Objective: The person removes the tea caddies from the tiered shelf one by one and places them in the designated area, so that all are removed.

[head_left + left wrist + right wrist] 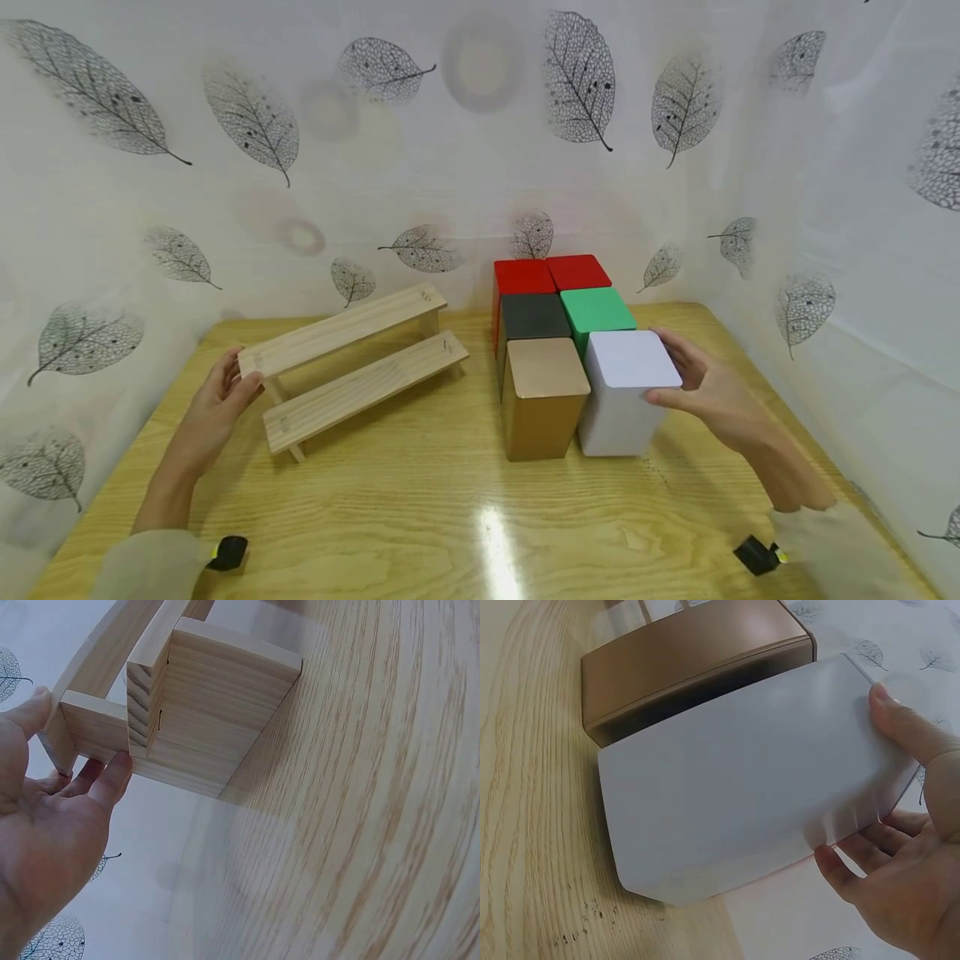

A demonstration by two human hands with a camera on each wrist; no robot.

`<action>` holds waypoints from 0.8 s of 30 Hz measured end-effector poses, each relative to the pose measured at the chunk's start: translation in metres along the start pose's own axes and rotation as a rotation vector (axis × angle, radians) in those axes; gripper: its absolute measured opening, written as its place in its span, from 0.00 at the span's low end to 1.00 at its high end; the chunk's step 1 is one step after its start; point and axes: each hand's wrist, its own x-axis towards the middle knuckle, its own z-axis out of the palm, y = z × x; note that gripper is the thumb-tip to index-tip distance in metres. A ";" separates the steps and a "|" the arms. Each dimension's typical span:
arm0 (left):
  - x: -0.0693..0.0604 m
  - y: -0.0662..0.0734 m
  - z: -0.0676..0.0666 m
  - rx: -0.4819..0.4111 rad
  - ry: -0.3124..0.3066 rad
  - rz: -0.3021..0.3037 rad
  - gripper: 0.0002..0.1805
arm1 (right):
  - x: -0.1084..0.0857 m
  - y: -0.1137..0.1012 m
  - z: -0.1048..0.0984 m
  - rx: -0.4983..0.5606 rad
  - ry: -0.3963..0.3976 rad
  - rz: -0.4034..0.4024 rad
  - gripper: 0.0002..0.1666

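Observation:
At the left of the head view stands a two-step wooden rack (pixel 345 329), set at a slant on the table. My left hand (pixel 213 412) grips the left end of its upper step. In the left wrist view the thumb (pixel 31 712) lies on the plank's edge, with the fingers against the rack's side panel (pixel 217 697). On the right, my right hand (pixel 716 396) holds the upper part of a white box (pixel 633 358), thumb at the front and fingers round the right side. The white box stands upright beside a gold box (pixel 546 417), close to it.
Behind the gold and white boxes stand a black box (pixel 534 317), a green box (pixel 597 311) and two red boxes, one left (pixel 523 277) and one right (pixel 579 272). The wooden table (pixel 390 508) meets a leaf-printed curtain (pixel 465 158) at the back and sides.

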 end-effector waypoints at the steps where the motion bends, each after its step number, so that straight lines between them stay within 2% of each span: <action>1: 0.000 0.000 0.000 0.001 -0.001 -0.001 0.43 | 0.001 0.001 0.001 -0.007 0.007 0.004 0.50; 6: 0.000 0.001 -0.001 0.021 -0.005 -0.020 0.43 | 0.002 0.004 0.003 -0.028 0.022 0.014 0.50; 11: 0.000 0.002 -0.001 0.039 -0.001 -0.033 0.43 | 0.003 0.006 0.004 -0.034 0.006 0.005 0.52; 24: -0.001 0.001 0.000 0.019 0.006 -0.012 0.43 | 0.005 0.014 0.001 -0.003 -0.063 0.013 0.53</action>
